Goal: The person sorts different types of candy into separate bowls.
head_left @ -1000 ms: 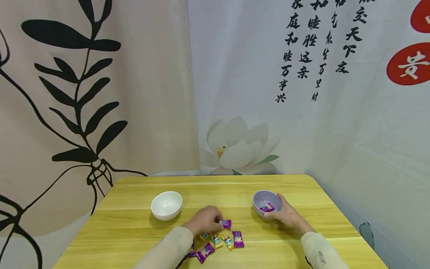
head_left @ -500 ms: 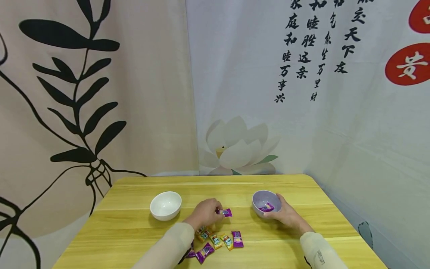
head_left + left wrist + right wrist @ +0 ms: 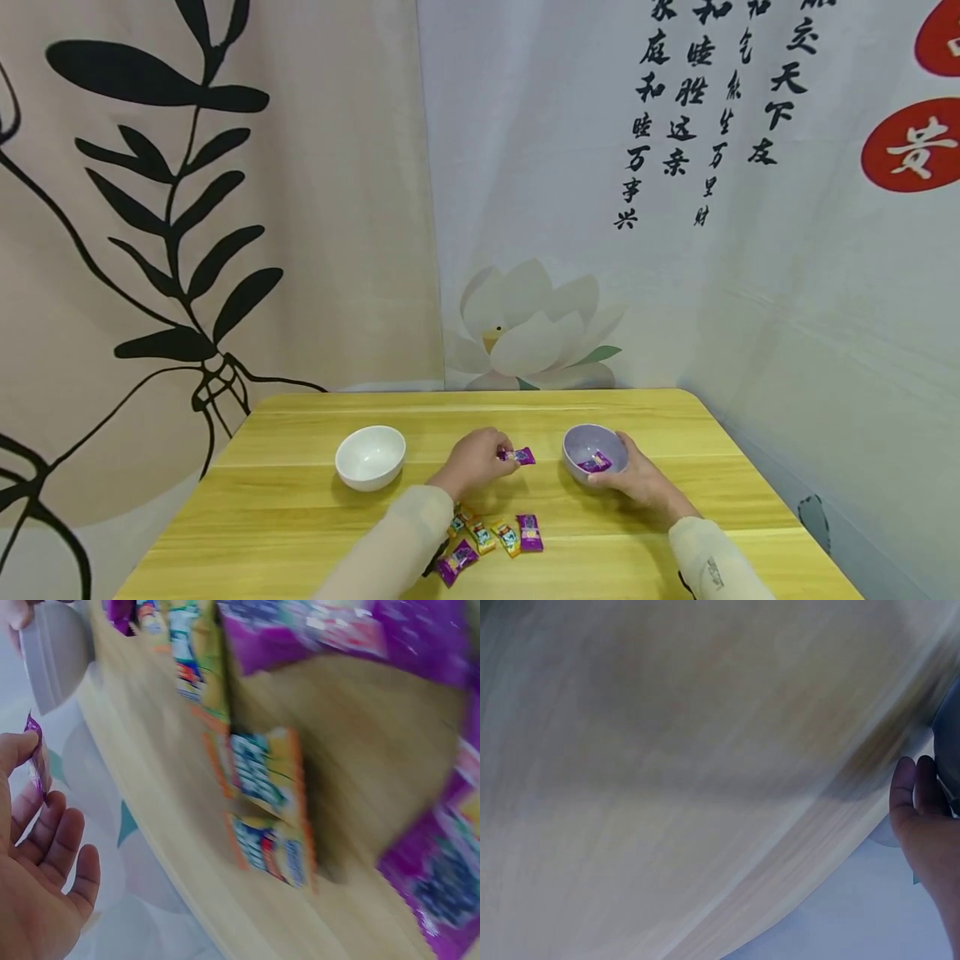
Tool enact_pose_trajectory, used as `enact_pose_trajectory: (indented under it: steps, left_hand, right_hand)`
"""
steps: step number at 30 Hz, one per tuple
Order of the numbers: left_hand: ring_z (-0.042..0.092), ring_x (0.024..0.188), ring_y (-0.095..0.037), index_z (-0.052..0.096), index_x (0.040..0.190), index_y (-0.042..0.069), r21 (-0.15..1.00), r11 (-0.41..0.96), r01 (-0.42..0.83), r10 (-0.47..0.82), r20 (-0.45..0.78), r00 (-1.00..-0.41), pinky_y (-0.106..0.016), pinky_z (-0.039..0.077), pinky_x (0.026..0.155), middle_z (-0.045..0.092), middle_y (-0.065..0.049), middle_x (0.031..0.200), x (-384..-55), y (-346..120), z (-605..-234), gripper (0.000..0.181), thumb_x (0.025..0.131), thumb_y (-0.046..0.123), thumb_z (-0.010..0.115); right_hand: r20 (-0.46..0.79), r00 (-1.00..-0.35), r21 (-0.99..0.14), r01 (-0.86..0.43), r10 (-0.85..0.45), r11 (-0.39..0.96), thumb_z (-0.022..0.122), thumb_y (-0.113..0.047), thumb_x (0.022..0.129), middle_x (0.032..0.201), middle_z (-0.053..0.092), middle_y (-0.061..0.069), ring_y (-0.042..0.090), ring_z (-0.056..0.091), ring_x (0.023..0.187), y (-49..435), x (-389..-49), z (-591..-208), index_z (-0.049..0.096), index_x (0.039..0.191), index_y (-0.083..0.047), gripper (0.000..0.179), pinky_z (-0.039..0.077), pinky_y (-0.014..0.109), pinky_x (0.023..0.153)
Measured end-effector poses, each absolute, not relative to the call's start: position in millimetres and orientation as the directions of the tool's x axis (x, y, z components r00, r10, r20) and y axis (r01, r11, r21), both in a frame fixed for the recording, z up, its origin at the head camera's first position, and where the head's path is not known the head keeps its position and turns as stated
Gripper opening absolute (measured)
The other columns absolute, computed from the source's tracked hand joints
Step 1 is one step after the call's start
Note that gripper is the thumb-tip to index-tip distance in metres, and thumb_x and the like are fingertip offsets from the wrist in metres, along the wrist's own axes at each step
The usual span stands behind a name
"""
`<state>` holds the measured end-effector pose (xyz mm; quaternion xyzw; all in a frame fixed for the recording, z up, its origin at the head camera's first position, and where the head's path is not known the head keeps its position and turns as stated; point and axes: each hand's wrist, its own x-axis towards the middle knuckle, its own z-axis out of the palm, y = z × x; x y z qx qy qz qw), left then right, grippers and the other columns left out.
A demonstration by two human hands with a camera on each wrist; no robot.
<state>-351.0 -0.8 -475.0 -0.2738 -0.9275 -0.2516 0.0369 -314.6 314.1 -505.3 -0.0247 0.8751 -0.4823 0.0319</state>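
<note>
- Across the back and right hangs a pale cloth (image 3: 540,208), faintly creased, with columns of black brush characters, red discs at its upper right and a large white lotus just above the table's far edge.
- Left of it hangs a beige cloth (image 3: 352,208) printed with a dark leafy plant, its stems trailing down beside the table's far left corner.
- The table (image 3: 637,542) before me is yellowish wood, its grain running left to right, its far corners rounded.
- My cream sleeves (image 3: 390,542) extend over it from the near side.
- My left hand (image 3: 480,462) is over the table's middle, thumb and forefinger pinched together on one purple sweet (image 3: 521,456), which I hold between the two bowls; my other fingers are loosely bent.
- My right hand (image 3: 647,483) is half curled, gripping the right side of the lavender bowl (image 3: 588,437), thumb by its near rim.
- That bowl is toward the far right corner; the white bowl (image 3: 370,475) stands toward the far left corner.
- Inside the lavender bowl lies another purple sweet (image 3: 595,462).
- Nearer the table's front, yellow sweets (image 3: 507,539) and more purple sweets (image 3: 457,563) lie loosely grouped, partly behind my left sleeve.
</note>
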Motion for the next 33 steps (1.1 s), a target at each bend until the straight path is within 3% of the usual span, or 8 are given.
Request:
enact_pose_trajectory:
  steps: [13, 25, 33]
  left_hand:
    - [0.062, 0.086, -0.014, 0.075, 0.098, 0.011, 0.413, 0.734, 0.539, 0.475, 0.253, -0.843, -0.033, 0.052, 0.08, 0.067, 0.002, 0.094, -361.0, 34.1, -464.5, 0.027, 0.087, 0.035, 0.074]
    - [0.056, 0.074, -0.009, 0.076, 0.092, 0.013, 0.403, 0.733, 0.548, 0.48, 0.265, -0.837, -0.029, 0.049, 0.07, 0.064, 0.005, 0.084, -358.3, 75.6, -452.1, 0.019, 0.085, 0.032, 0.075]
    - [0.059, 0.079, -0.011, 0.077, 0.093, 0.016, 0.327, 0.763, 0.557, 0.487, 0.275, -0.829, -0.033, 0.05, 0.078, 0.065, 0.005, 0.087, -356.0, 93.5, -454.2, 0.022, 0.086, 0.036, 0.076]
  right_hand:
    - [-0.037, -0.997, -0.811, -0.006, -0.061, 0.584, 0.082, -0.043, 0.079, 0.151, 0.029, 0.034, 0.048, 0.034, 0.136, 313.5, -315.3, -504.7, 0.005, 0.156, 0.002, 0.118, 0.023, 0.063, 0.111]
    - [-0.036, -0.998, -0.83, 0.0, -0.053, 0.558, 0.084, -0.041, 0.078, 0.151, 0.03, 0.031, 0.044, 0.036, 0.135, 311.9, -315.9, -506.9, 0.006, 0.156, 0.001, 0.117, 0.025, 0.061, 0.111]
    - [-0.032, -0.997, -0.807, -0.011, -0.063, 0.59, 0.083, -0.042, 0.079, 0.15, 0.031, 0.033, 0.045, 0.037, 0.133, 310.8, -315.3, -504.8, 0.006, 0.155, 0.003, 0.117, 0.028, 0.06, 0.109]
